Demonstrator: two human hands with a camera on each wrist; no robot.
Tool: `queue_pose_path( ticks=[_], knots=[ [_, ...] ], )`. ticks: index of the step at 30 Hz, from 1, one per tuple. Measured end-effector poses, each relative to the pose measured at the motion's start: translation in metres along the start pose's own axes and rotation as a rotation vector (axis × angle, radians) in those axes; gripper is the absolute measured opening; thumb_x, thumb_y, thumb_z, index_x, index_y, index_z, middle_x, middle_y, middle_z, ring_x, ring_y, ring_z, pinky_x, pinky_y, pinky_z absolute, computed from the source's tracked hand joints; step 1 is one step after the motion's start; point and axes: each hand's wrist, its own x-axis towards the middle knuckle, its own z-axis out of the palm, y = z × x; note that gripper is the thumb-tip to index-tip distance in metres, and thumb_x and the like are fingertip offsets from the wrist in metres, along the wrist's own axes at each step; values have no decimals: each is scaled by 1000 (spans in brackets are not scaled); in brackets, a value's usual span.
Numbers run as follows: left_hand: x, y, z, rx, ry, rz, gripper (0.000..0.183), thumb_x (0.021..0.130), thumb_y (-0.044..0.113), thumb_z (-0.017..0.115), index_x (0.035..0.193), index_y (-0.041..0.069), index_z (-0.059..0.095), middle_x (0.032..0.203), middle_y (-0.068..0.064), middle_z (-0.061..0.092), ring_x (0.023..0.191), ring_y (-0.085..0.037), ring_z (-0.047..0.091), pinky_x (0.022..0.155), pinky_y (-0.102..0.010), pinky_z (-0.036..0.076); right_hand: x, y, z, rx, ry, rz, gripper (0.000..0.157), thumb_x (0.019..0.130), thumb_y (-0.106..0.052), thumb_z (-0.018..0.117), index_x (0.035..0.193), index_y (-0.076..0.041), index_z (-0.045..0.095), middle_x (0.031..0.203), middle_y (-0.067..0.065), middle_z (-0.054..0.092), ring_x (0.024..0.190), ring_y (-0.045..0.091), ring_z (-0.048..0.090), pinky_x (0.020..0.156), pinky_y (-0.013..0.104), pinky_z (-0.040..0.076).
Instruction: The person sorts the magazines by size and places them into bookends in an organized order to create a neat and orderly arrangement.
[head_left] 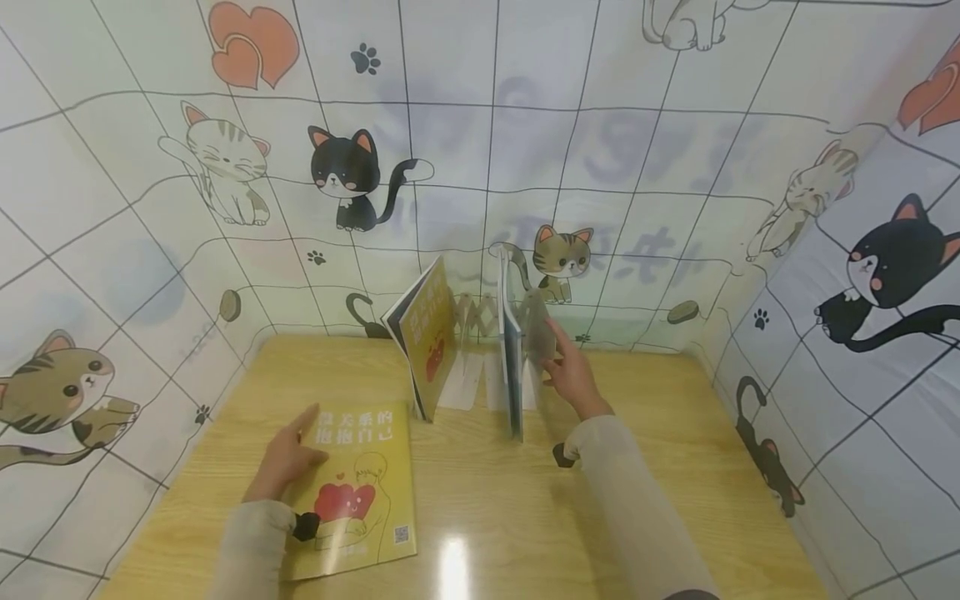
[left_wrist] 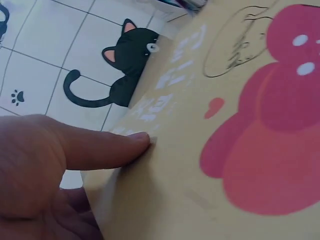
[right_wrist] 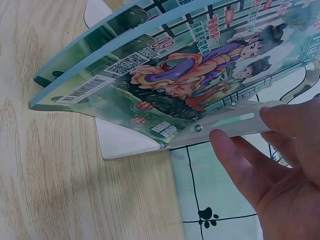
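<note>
A yellow book (head_left: 390,475) with a red heart-shaped figure lies at the front left of the table. My left hand (head_left: 283,458) pinches its left edge, with the thumb (left_wrist: 110,149) on the cover and the other fingers behind it. Toward the back stands an expanding metal bookend (head_left: 540,327) with a lattice middle. At its right end plate, my right hand (head_left: 576,379) grips the slotted metal with thumb and fingers. Thin green illustrated books (right_wrist: 165,90) stand upright against that plate. Another yellow book (head_left: 429,333) leans at the bookend's left side, dark pages showing at its edge.
The wood-grain table (head_left: 637,483) reaches back to a cat-printed curtain (head_left: 450,142) that surrounds it on three sides. White base plates (head_left: 459,387) of the bookend lie flat between the standing books. Dark wrist straps (head_left: 306,526) show on both sleeves.
</note>
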Motion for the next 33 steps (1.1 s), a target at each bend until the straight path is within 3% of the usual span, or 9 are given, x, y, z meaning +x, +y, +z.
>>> queue_pose_path(
  ticks=[4, 9, 12, 15, 21, 29, 33],
  knots=[
    [-2, 4, -8, 48, -14, 63, 88, 72, 3, 76, 150, 5, 35, 142, -39, 33, 124, -56, 38, 101, -65, 32, 1, 0, 0, 0, -2, 2, 81, 93, 10, 56, 155, -31, 25, 148, 36, 27, 113, 50, 55, 63, 40, 59],
    [-5, 10, -18, 64, -27, 95, 84, 72, 2, 76, 147, 2, 38, 138, -38, 41, 108, -45, 54, 88, -50, 47, 1, 1, 0, 4, -2, 2, 81, 93, 10, 56, 154, -33, 25, 148, 36, 26, 114, 50, 54, 62, 37, 59],
    [-8, 12, -23, 16, -55, 77, 82, 74, 1, 74, 148, 3, 37, 129, -37, 49, 91, -33, 59, 74, -39, 50, 1, 2, 1, 8, -4, 2, 82, 93, 10, 55, 154, -34, 25, 148, 36, 26, 114, 50, 54, 63, 38, 59],
    [-11, 13, -29, -55, -99, 61, 82, 77, -1, 71, 150, 4, 34, 117, -32, 57, 79, -26, 60, 63, -35, 52, 1, 2, 1, 10, -3, 1, 82, 93, 10, 55, 154, -35, 25, 148, 36, 27, 113, 50, 55, 64, 41, 59],
    [-15, 17, -37, -155, -189, 55, 83, 80, -6, 67, 153, 6, 29, 95, -17, 63, 64, -23, 58, 45, -28, 43, 1, 1, 0, 7, -1, -7, 81, 93, 11, 55, 155, -32, 25, 148, 36, 28, 112, 50, 55, 63, 40, 59],
    [-18, 14, -36, -171, -167, 35, 83, 78, -8, 69, 151, 6, 33, 95, -17, 66, 68, -23, 60, 45, -28, 43, 0, -1, -1, 0, -4, -9, 82, 93, 11, 55, 155, -33, 24, 147, 36, 28, 112, 49, 56, 64, 40, 59],
    [-17, 11, -34, -126, -124, 53, 82, 79, -6, 69, 151, 9, 35, 100, -19, 66, 75, -24, 62, 56, -31, 50, 0, -1, -1, 2, -11, -6, 82, 94, 10, 55, 155, -35, 24, 148, 35, 28, 113, 49, 55, 65, 43, 59]
  ],
)
